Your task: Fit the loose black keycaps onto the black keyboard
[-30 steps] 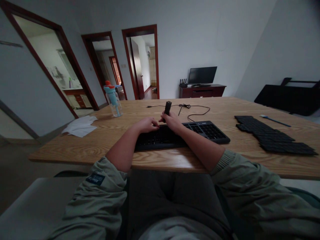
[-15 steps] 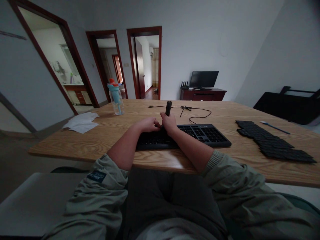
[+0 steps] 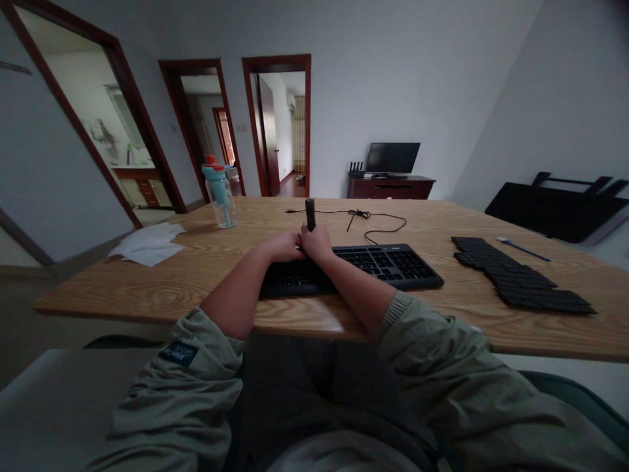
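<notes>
Here the right hand (image 3: 317,242) grips an upright black tool (image 3: 310,214) over the keyboard (image 3: 393,265); the left hand (image 3: 282,247) rests curled on its keys. A lidded clear bottle (image 3: 219,200) stands on the surface (image 3: 196,275), contents unclear, and the sleeve patch (image 3: 177,353) is unreadable.

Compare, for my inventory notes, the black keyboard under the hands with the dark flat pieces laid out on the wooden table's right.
The black keyboard is one solid slab with a cable; the dark flat pieces form a loose row without one. The left hand and right hand rest on the keyboard; the pieces lie untouched. Both are dark and flat on the wooden table.
</notes>
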Motion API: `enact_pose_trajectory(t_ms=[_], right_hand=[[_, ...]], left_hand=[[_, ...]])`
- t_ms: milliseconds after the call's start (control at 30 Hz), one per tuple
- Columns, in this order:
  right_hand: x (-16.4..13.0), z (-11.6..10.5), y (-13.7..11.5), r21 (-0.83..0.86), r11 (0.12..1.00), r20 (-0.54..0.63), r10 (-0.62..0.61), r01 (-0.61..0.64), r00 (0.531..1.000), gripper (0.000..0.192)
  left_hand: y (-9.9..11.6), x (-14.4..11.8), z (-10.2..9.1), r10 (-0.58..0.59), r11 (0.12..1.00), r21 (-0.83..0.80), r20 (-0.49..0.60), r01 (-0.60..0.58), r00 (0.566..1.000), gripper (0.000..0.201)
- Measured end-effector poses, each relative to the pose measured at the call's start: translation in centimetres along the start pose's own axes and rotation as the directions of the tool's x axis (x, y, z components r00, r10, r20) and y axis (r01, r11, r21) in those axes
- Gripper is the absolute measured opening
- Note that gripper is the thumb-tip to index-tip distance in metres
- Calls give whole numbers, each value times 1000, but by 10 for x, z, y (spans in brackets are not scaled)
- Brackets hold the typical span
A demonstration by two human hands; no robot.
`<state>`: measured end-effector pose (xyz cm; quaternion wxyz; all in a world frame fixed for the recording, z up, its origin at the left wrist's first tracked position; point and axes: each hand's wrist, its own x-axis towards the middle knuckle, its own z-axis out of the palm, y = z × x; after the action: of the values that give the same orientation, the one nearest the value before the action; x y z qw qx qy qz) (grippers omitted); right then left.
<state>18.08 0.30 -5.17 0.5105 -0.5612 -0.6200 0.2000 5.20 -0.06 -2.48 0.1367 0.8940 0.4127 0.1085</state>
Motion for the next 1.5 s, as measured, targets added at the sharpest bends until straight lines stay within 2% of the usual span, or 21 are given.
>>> enact_pose_trajectory(t_ms=[133, 200, 267, 333, 400, 467, 533, 600, 733, 867, 1167, 1333, 1500], right_hand=[[-5, 1, -2, -46, 995, 18, -92, 93, 996, 19], [-5, -1, 0, -21, 993, 20, -112, 113, 993, 20], [-3, -4, 3, 46, 994, 11, -100, 99, 995, 27], [1, -9, 7, 186, 982, -9, -20, 21, 1000, 32], [6, -15, 10, 387, 917, -6, 108, -98, 994, 33], [10, -23, 13, 563, 803, 29, 216, -194, 976, 31], [12, -32, 15, 660, 711, 58, 272, -242, 960, 30], [12, -41, 17, 707, 658, 68, 301, -259, 951, 29], [10, -56, 22, 750, 597, 102, 322, -285, 941, 27], [7, -64, 28, 729, 611, 138, 312, -309, 940, 27], [3, -68, 31, 711, 643, 165, 243, -286, 956, 29], [0, -71, 25, 737, 585, 233, 248, -337, 940, 30], [-5, -70, 20, 725, 620, 261, 155, -299, 953, 26]], left_hand=[[-1, -3, 0, 2, 1000, -21, -24, -3, 1000, 35], [-3, -3, 0, 28, 998, -49, -31, -30, 999, 32], [-5, -3, -1, 50, 997, -50, -7, -50, 999, 27], [-6, -3, -3, 45, 999, -22, 10, -45, 999, 28], [-7, -4, -6, 8, 1000, 2, -21, -8, 1000, 31], [-8, -4, -8, -37, 999, 2, -56, 37, 998, 31], [-7, -5, -10, -56, 998, -1, -59, 56, 997, 31], [-7, -5, -11, -53, 999, 3, -52, 53, 997, 31], [-6, -6, -11, -48, 999, 8, -59, 49, 997, 33], [-8, -6, -10, -66, 998, -18, -58, 65, 996, 33], [-6, -6, -10, -109, 994, -36, -38, 108, 993, 38], [-11, -5, -7, -105, 993, -60, -23, 103, 994, 39], [-13, -5, -7, -75, 995, -72, -25, 73, 997, 38]])
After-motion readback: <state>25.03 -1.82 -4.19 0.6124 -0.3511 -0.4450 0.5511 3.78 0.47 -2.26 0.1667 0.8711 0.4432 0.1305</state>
